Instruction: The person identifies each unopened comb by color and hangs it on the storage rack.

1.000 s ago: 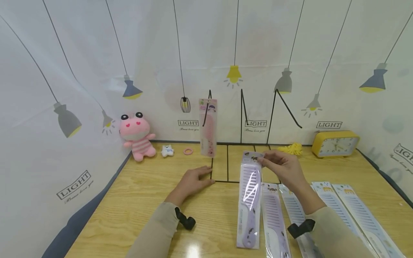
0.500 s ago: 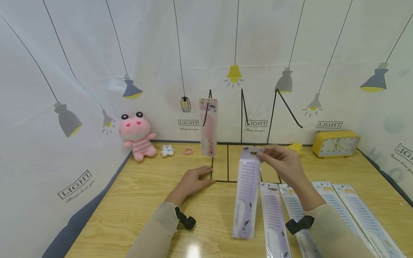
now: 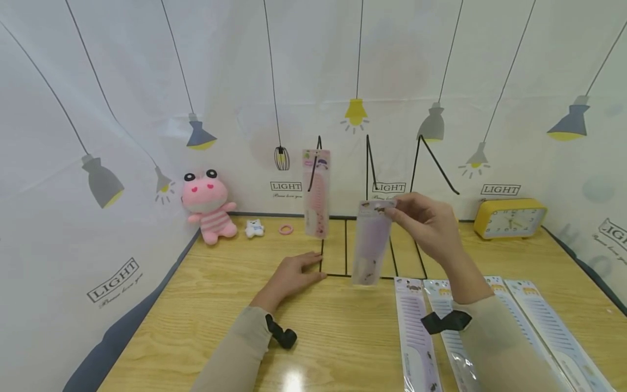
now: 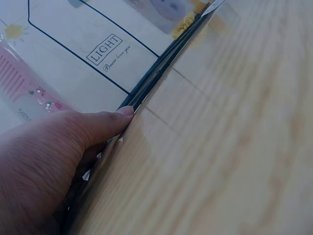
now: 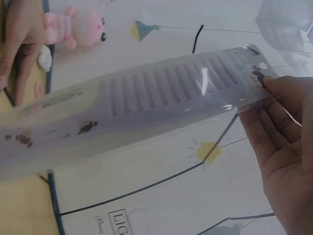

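Packaged purple comb: raised above the table, near the black rack, hanging below the right hand's fingers
Right fingers: pinching the package's upper corner
Left hand: fingers relaxed, touching the rack's base

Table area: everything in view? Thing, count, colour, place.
table: 1, tan, below
backdrop: 1, white, behind table
wire rack: 1, black, table back
hanging comb: 1, pink, on rack
held comb: 1, purple, mid-air
lying combs: 4, one purple, three blue, table right
plush toy: 1, pink, back left
figurine: 1, white, by plush toy
ring: 1, pink, by figurine
clock: 1, yellow, back right
bundle: 1, yellow, left of clock
sleeves: 2, beige, front
wrist straps: 2, black, on sleeves
left hand: 1, bare, at rack base
right hand: 1, bare, pinching held comb
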`<state>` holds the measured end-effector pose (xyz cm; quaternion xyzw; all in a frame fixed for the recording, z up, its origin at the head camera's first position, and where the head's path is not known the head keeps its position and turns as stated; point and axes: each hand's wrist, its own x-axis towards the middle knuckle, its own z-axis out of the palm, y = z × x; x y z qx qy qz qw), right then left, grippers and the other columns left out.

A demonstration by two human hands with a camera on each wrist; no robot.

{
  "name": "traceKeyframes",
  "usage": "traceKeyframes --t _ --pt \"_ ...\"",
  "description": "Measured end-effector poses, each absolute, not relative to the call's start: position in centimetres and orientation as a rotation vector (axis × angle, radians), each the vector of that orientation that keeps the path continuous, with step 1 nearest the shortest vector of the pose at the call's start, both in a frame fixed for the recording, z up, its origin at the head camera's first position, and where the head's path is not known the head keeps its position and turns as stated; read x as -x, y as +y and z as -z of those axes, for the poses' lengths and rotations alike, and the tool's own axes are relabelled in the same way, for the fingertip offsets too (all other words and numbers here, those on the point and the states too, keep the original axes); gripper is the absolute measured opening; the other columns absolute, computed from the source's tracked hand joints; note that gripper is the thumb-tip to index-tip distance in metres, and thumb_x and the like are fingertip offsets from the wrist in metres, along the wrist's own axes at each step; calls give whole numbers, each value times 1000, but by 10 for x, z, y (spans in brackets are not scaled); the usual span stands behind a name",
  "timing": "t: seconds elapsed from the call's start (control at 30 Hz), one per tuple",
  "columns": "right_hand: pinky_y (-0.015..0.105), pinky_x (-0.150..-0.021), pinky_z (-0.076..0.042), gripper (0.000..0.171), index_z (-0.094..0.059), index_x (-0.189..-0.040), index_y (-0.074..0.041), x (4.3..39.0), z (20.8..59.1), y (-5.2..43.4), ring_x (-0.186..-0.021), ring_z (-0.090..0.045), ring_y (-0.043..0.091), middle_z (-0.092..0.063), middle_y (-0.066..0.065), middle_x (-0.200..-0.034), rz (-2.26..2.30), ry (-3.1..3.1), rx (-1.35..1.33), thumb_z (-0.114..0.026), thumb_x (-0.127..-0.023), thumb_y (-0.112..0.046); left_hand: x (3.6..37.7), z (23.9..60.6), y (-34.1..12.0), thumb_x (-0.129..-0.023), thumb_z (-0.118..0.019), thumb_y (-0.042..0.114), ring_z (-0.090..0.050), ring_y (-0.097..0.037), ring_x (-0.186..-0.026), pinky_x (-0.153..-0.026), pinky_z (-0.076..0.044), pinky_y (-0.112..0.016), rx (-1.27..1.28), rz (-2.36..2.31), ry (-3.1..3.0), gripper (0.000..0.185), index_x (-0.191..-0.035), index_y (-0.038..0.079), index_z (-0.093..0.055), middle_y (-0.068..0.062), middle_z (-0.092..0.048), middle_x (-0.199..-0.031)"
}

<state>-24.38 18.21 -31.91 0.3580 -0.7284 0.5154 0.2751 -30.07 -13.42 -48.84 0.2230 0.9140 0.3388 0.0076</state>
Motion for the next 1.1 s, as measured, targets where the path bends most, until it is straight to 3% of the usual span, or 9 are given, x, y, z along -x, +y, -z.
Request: traceKeyframes --t 0.3,0.5,0.77,1.1 --pt "18 -58 -52 9 -73 -94 4 243 273 174 -65 -65 12 -72 13 -83 -1462 -1886 -1115 -71 -87 9 301 493 -135 -93 -69 48 -43 -23 -141 -118 -32 -45 -701 -1073 2857 57 -143 22 -60 -1 -49 -151" --pt "18 -58 -53 11 -73 -96 6 243 282 179 -65 -66 10 -73 7 -83 -1477 -1946 -1044 -71 -86 11 298 497 -134 -93 -69 51 -43 -25 -141 -117 -33 -47 -706 -1071 2831 58 -143 24 -59 -2 -48 -152" --pt "19 -59 -53 13 -76 -96 -3 256 287 183 -66 -67 16 -73 12 -83 -1437 -1985 -1008 -72 -88 7 301 490 -135 -92 -70 49 -43 -24 -141 -118 -33 -45 -675 -1062 2868 57 -143 25 -59 -1 -48 -152" --pt "21 -63 -55 7 -74 -97 2 261 289 187 -71 -68 13 -73 10 -86 -1477 -2038 -933 -72 -90 2 300 488 -135 -93 -70 48 -42 -22 -142 -118 -32 -45 -668 -1062 2842 57 -144 23 -58 -1 -48 -152"
